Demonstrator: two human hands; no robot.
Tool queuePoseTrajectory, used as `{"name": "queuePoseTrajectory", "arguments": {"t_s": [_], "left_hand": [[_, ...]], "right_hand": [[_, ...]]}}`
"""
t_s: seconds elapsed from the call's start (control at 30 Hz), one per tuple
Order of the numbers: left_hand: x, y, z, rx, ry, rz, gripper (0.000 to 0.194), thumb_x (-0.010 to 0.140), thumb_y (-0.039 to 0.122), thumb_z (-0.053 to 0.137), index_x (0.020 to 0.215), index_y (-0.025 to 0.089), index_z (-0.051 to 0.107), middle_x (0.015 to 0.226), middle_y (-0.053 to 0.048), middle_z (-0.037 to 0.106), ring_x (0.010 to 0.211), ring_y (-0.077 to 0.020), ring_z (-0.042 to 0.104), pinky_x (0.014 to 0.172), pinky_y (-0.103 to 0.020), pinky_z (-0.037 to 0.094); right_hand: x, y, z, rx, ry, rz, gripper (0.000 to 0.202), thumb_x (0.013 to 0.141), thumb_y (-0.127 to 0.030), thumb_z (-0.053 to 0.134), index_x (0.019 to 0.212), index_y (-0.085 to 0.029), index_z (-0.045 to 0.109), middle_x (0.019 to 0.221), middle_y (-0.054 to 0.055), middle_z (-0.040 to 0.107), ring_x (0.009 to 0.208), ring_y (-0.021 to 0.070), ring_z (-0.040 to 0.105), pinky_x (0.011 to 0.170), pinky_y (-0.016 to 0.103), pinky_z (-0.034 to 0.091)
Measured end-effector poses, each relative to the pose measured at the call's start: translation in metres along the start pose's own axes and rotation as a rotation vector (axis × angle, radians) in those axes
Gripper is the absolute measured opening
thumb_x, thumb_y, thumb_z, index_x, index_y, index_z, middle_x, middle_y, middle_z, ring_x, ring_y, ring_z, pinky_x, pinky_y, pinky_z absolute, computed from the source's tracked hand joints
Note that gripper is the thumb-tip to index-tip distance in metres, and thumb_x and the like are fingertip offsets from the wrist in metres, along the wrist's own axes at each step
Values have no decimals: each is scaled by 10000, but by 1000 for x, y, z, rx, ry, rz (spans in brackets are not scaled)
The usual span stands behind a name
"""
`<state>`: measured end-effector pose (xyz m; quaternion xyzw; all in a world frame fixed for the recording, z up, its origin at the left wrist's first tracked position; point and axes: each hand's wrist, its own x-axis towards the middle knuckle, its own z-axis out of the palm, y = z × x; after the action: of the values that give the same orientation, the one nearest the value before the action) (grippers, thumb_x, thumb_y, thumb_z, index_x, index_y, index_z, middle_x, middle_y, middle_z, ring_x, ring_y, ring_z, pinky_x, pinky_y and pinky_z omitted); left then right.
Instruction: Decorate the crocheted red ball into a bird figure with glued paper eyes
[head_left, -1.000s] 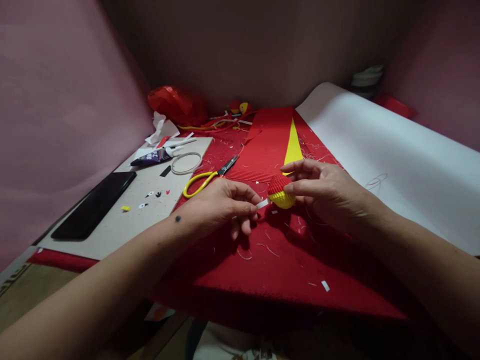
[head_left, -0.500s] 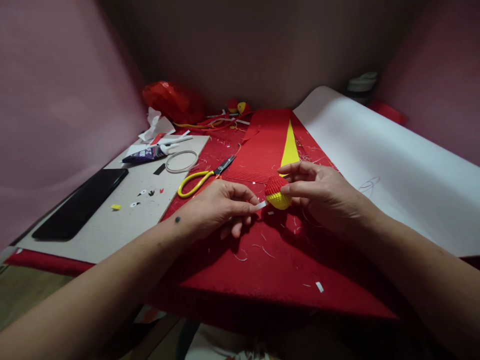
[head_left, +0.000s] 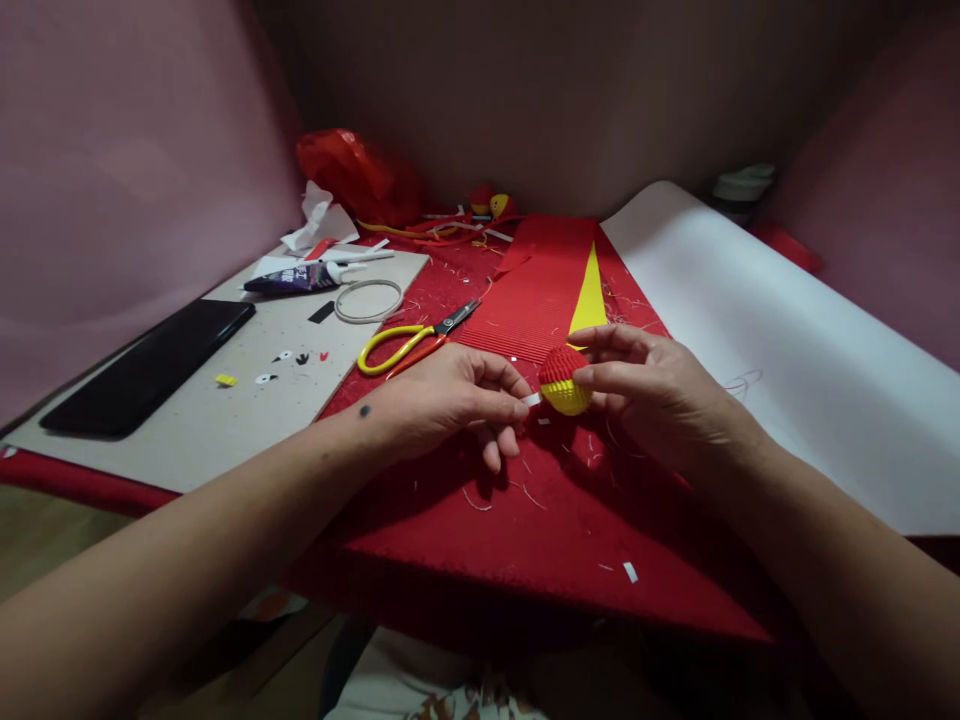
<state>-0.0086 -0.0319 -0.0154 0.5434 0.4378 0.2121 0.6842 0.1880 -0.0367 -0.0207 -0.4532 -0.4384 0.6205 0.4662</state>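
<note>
Between my hands is a small ball of corrugated paper (head_left: 566, 381), red on top and yellow below. My right hand (head_left: 645, 385) is closed on its right side, with thumb and fingers pinching it. A short white paper strip (head_left: 533, 399) is pinched in my left hand (head_left: 469, 402), and its far end reaches the ball's left side; whether it is stuck there I cannot tell. Yellow-handled scissors (head_left: 416, 340) lie just beyond my left hand. Behind the ball are a red corrugated sheet (head_left: 536, 290) and a yellow paper triangle (head_left: 590, 300).
A grey board (head_left: 300, 380) at left carries a black phone (head_left: 150, 368), a glue tube (head_left: 292, 279), a ring (head_left: 368, 300) and small paper cut-outs. Large white paper (head_left: 787, 350) covers the right. Red bag (head_left: 360, 175) and two small balls (head_left: 491, 203) stand at the back. Scraps litter the red cloth (head_left: 465, 540).
The view has shifted slightly. Both hands still hold the strip and ball, and the ball looks turned a little, its red and yellow border more level.
</note>
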Motion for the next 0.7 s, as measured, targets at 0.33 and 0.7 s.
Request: {"name": "queuePoseTrajectory", "arguments": {"t_s": [0.33, 0.7], "left_hand": [[3, -2, 1, 64, -3, 20, 76, 771, 121, 569, 843, 137, 583, 562, -12, 653, 453, -129, 634, 446, -205, 497], [4, -3, -1, 90, -11, 7, 27, 791, 154, 578, 817, 150, 577, 535, -8, 643, 455, -138, 640, 441, -203, 492]], "right_hand": [[-1, -3, 2, 6, 21, 1, 357, 572, -107, 749, 879, -195, 590, 754, -9, 543, 600, 153, 601, 604, 339, 560], [-2, -4, 3, -7, 51, 29, 360, 559, -117, 758, 869, -206, 598, 735, -3, 549, 616, 178, 627, 627, 363, 567]]}}
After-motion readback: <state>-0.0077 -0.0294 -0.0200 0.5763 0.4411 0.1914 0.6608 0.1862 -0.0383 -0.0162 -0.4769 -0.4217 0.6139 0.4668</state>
